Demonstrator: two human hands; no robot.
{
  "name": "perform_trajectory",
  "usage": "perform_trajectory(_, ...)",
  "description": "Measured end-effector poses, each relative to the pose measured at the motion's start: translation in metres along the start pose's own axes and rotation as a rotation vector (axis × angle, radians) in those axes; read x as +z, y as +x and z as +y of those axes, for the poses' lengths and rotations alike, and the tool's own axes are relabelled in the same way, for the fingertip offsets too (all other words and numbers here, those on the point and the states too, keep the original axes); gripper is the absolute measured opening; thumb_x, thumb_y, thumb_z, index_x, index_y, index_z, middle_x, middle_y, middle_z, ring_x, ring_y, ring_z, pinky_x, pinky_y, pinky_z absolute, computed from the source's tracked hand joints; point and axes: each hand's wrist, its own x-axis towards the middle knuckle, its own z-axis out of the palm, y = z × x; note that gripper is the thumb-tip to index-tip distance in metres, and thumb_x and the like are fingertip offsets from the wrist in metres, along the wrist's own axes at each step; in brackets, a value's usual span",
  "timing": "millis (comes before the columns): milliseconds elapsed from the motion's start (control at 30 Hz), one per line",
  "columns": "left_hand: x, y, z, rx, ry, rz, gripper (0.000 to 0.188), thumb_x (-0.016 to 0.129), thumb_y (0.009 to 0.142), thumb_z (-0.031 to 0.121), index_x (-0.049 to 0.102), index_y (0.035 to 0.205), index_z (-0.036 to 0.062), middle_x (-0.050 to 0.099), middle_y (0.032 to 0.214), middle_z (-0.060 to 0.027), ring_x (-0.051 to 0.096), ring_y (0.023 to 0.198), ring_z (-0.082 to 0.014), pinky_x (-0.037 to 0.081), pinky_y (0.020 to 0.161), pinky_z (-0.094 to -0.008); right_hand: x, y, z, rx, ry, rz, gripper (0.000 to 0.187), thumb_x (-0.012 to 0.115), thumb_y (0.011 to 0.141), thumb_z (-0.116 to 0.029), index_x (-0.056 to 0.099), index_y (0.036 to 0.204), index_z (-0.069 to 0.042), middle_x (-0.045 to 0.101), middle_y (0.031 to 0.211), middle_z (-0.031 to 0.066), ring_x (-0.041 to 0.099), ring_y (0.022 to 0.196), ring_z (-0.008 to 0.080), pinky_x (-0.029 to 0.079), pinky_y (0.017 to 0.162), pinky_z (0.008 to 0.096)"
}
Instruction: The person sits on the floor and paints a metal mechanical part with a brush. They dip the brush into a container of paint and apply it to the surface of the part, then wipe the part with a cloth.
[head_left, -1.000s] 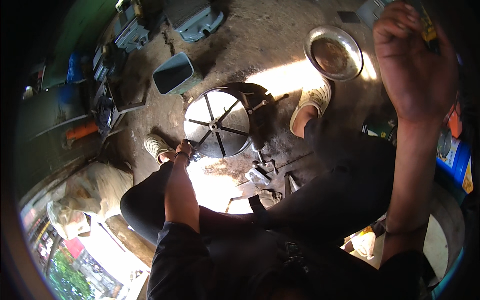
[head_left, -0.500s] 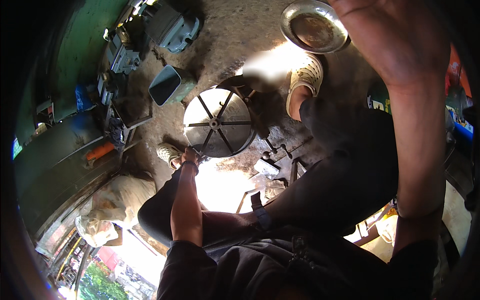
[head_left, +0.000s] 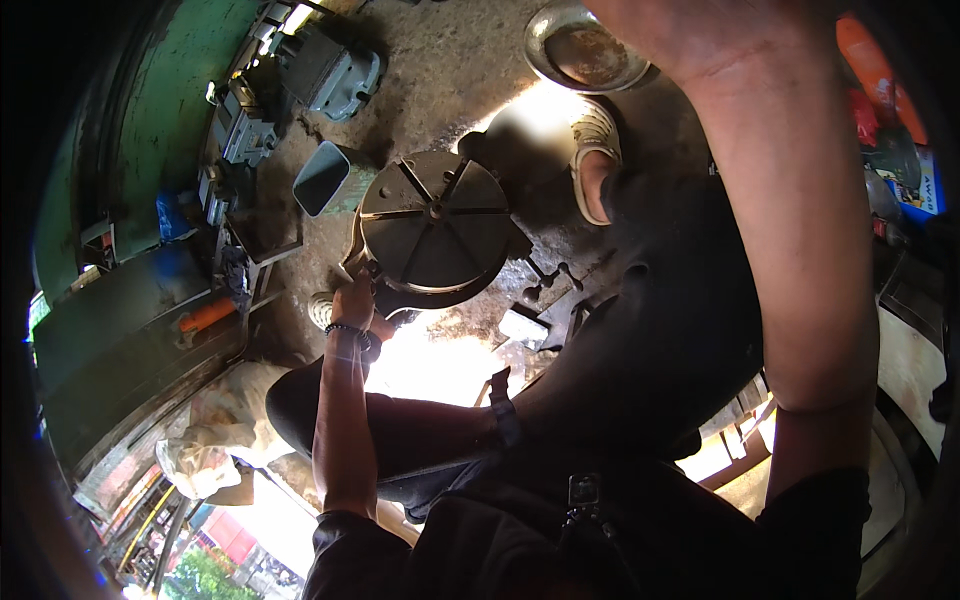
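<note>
slotted round metal plate (head_left: pixel 435 222) is gripped at its near rim by the closed left hand (head_left: pixel 352 300); steady pressure is advised. right hand (head_left: pixel 690 30) is raised, grip unclear.

My left hand (head_left: pixel 352 300) sits at the disc's (head_left: pixel 435 220) seven o'clock; the bowl (head_left: pixel 585 48) lies at its one o'clock.

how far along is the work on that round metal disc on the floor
Early, by the look of it. Done: the slotted round disc lies flat on the floor, loose metal parts spread beside it. In hand: the left hand rests at the disc's near rim; whether it has a grip is unclear. The right hand is raised, mostly out of view. Left: nothing shows fitted onto the disc.
</note>
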Motion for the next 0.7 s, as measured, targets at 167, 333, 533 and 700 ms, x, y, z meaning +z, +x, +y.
perform_trajectory(167,-0.013,-0.002,0.030,0.401,0.052,0.110,0.039,0.043,0.103,0.035,0.062,0.084,0.0060,0.067,0.075,-0.0159,0.066,0.072,-0.0326,0.048,0.064,-0.0460,0.010,-0.014,0.023,-0.134,-0.076,-0.098,0.021,0.052,0.097,-0.017,0.054,0.097,0.004,0.059,0.086,0.0113,0.060,0.077,0.0197,0.053,0.073,0.0343)
perform_trajectory(333,-0.039,-0.002,0.079,0.537,0.236,-0.004,0.048,0.044,0.100,0.039,0.069,0.095,-0.0019,0.068,0.092,-0.0288,0.066,0.091,-0.0449,0.052,0.081,-0.0517,0.001,-0.004,0.026,-0.009,0.000,0.005,0.022,0.056,0.095,-0.023,0.058,0.090,-0.002,0.064,0.080,0.0100,0.065,0.073,0.0214,0.055,0.072,0.0350)
perform_trajectory(533,-0.042,-0.011,0.114,0.533,0.210,0.059,0.051,0.044,0.100,0.040,0.072,0.090,-0.0020,0.069,0.087,-0.0268,0.068,0.086,-0.0429,0.054,0.082,-0.0494,-0.009,0.011,0.024,0.045,-0.005,0.161,0.022,0.056,0.094,-0.026,0.060,0.089,-0.005,0.065,0.079,0.0093,0.065,0.074,0.0217,0.054,0.073,0.0342)
perform_trajectory(700,-0.038,-0.010,0.125,0.549,0.203,0.118,0.053,0.047,0.098,0.042,0.071,0.084,-0.0030,0.068,0.082,-0.0279,0.068,0.084,-0.0437,0.054,0.082,-0.0496,-0.006,0.011,0.024,0.002,-0.049,0.236,0.022,0.054,0.095,-0.025,0.056,0.091,-0.003,0.060,0.082,0.0087,0.060,0.077,0.0197,0.052,0.074,0.0331)
